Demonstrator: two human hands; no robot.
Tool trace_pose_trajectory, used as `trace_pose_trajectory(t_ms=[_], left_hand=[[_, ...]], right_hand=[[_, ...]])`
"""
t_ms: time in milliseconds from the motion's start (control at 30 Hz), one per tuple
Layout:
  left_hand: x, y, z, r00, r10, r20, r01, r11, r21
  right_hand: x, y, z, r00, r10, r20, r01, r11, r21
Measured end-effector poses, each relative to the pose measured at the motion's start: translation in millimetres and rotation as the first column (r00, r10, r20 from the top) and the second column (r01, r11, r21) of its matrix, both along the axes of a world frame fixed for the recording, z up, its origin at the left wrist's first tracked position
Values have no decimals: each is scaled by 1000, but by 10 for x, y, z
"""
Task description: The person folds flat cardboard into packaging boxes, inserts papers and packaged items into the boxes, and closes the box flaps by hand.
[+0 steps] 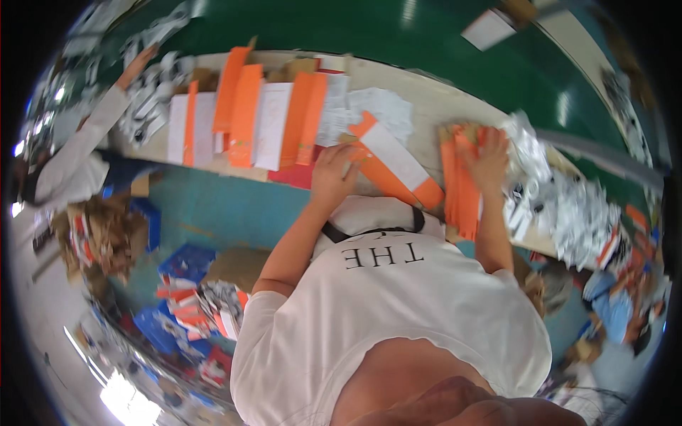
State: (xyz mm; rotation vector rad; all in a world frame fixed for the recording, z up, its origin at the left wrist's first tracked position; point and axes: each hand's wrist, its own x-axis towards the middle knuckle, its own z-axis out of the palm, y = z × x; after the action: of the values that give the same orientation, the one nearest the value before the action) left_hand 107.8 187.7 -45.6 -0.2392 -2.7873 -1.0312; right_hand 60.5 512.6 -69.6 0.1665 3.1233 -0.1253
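Note:
My left hand [335, 172] is at the left edge of a flat orange and white carton [398, 162], its fingers bent over that edge. The carton lies slanted on the table in front of my body. Over a stack of narrow orange cartons [460, 186] to the right, my right hand [489, 160] rests with its fingers stretched out. The hand covers part of the stack. Several orange and white cartons [245, 113] lie overlapped in a row at the left, some on a red piece [295, 175].
A pile of clear and silvery plastic packs [568, 206] lies on the table [437, 99] at the right. White papers [380, 110] lie behind the slanted carton. At the left a co-worker's arm [106, 113] reaches over white items. Blue crates [186, 264] and bundled cartons [195, 309] stand low left.

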Motion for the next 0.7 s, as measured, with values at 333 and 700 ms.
trace_pose_trajectory(t_ms=[333, 700], left_hand=[[156, 159, -567, 656, -280, 701, 106, 954, 281], [75, 415, -327, 621, -544, 564, 164, 794, 586]], right_hand=[[667, -933, 126, 956, 255, -144, -292, 843, -452], [1231, -209, 83, 994, 34, -108, -47, 991, -124]])
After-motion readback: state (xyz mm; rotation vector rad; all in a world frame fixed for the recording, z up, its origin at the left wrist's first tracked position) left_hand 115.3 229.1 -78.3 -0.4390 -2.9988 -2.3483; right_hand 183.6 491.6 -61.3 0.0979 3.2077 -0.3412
